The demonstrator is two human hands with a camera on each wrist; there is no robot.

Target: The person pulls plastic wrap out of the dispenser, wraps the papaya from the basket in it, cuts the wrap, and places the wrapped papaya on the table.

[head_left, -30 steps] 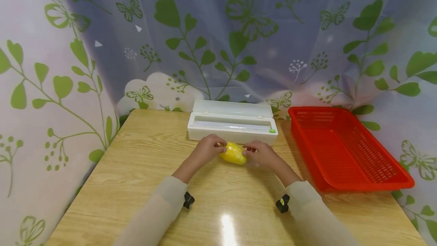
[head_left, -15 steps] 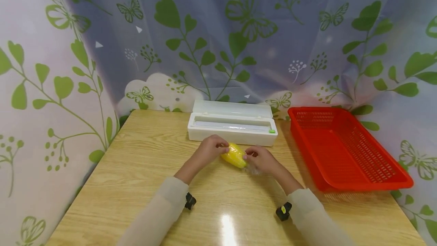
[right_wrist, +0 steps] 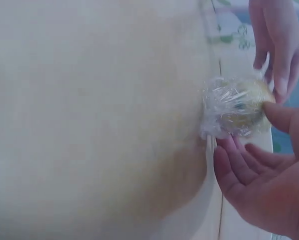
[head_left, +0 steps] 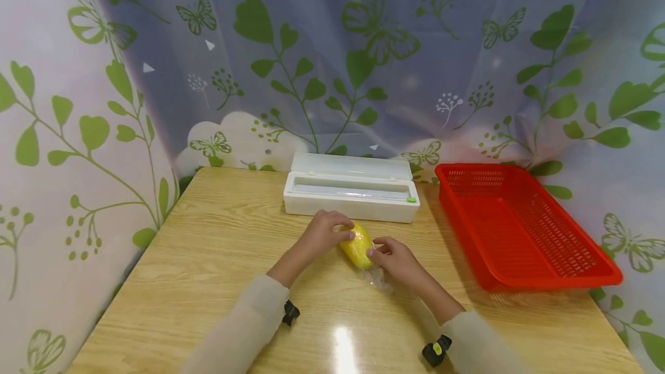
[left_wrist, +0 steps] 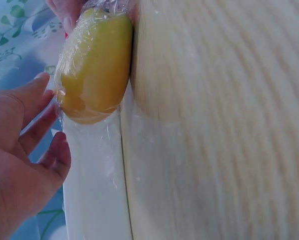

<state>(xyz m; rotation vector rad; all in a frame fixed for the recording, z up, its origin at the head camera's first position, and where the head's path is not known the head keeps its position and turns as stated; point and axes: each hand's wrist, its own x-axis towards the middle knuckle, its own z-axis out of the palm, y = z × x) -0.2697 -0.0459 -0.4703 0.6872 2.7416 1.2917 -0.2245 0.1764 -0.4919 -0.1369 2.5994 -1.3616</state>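
Observation:
A yellow mango (head_left: 358, 248), greenish at one end in the left wrist view, is wrapped in clear cling film. It sits tilted between both hands, close over the table. My left hand (head_left: 323, 236) holds its upper left side with thumb and fingertips. On the right side, my right hand (head_left: 399, 261) pinches it, thumb on top and fingers below in the right wrist view. Loose, crumpled film (head_left: 378, 279) trails from the mango's lower end, near the right fingers. Behind the hands stands a white cling film dispenser box (head_left: 348, 208) with its lid raised.
A red plastic basket (head_left: 511, 241) with perforated sides stands on the right of the wooden table (head_left: 208, 258). The dispenser has a green slider (head_left: 411, 199) at its right end. A patterned curtain (head_left: 312, 103) hangs close behind the table.
The mango has turned clockwise and come slightly nearer the body, its lower end now pointing down toward the front. Both hands have moved down with it, and more loose film shows.

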